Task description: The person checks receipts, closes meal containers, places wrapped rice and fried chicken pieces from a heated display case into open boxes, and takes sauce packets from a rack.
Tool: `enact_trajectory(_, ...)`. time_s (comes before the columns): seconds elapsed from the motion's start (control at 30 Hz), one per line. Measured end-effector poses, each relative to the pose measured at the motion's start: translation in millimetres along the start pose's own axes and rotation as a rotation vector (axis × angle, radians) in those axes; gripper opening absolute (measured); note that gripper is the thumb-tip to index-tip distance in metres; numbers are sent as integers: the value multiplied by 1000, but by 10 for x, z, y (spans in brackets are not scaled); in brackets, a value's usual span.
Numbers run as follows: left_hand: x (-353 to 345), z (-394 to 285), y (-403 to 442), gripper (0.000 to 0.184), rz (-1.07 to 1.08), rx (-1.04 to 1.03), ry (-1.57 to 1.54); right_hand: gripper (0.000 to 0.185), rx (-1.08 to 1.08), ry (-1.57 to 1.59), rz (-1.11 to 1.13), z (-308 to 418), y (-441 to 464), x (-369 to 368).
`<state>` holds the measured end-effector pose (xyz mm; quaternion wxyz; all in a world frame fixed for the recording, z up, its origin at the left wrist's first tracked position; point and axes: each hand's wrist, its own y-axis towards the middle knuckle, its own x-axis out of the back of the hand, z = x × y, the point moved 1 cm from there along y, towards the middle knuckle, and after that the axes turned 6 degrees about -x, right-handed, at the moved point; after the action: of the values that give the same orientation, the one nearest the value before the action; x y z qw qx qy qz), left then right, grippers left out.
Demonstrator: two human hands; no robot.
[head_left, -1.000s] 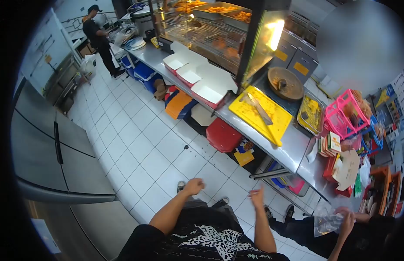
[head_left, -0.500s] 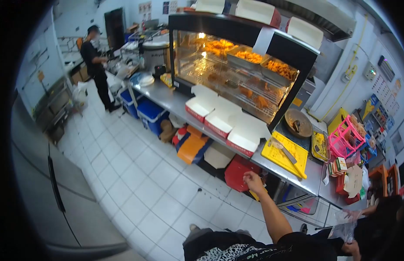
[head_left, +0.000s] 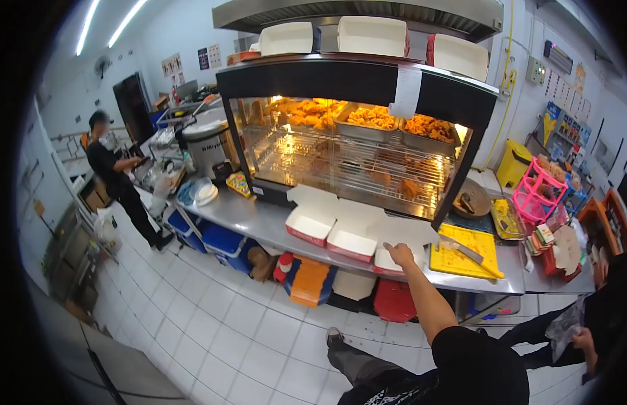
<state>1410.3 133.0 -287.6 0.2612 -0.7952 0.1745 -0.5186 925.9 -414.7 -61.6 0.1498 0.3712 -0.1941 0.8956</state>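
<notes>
My right hand is stretched out over the rightmost of three open takeaway boxes, covering part of that box. A finger points out to the left, the others look loosely bent, and I see nothing in the hand; whether it touches the box is unclear. Beside it stand the middle box and the left box, white inside and red outside, their lids raised against the warmer. No food shows in the left and middle boxes. Behind them, the heated display cabinet holds trays of fried food. My left hand is out of view.
A yellow cutting board with a knife lies right of the boxes, near a wok and a pink basket. One co-worker stands far left; another person's hand holds clear plastic at lower right.
My right hand has gone from below the counter edge up over the rightmost box. My view has tilted up and come closer to the warmer.
</notes>
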Motion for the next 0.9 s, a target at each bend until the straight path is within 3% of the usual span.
enact_trajectory(0.07,557,316,412,42,-133,-23,-32,70,-137,2,122,279,128,-173)
enact_trajectory(0.13,1195,560,736,40,-291,25,-170,63,-39,-36,-66,601,26,-481)
enact_trajectory(0.17,1473,601,893,34,-314,-32,-58,60,0,-60,-161,739,-21,-669)
enact_trajectory(0.27,1993,578,1390,24,-347,-223,282,51,-123,-13,23,1254,-54,-1042)
enact_trajectory(0.3,2178,588,1512,25,-308,-179,200,49,-127,21,7,1401,14,-1187)
enact_trajectory(0.37,2555,457,1795,32,-321,-86,-49,45,-145,74,-19,1586,95,-1518)
enact_trajectory(0.5,3709,103,2464,54,-528,-203,-279,46,-205,98,28,1885,194,-1822)
enact_trajectory(0.53,4092,8,2757,44,-602,-245,-302,47,-215,121,51,1947,168,-1788)
enact_trajectory(0.57,4535,-202,2985,35,-674,-288,-320,47,-226,147,71,1968,161,-1779)
enact_trajectory(0.63,5337,-810,3231,53,-771,-290,-298,49,-217,143,69,1977,137,-1752)
enact_trajectory(0.7,5921,-1060,3713,59,-937,-473,-67,50,-233,149,71,1984,104,-1702)
enact_trajectory(0.83,6749,-1286,4471,71,-969,-314,142,54,-273,139,97,2006,13,-1609)
enact_trajectory(0.9,6927,-1221,4892,74,-856,-193,226,53,-257,84,39,2004,-48,-1633)
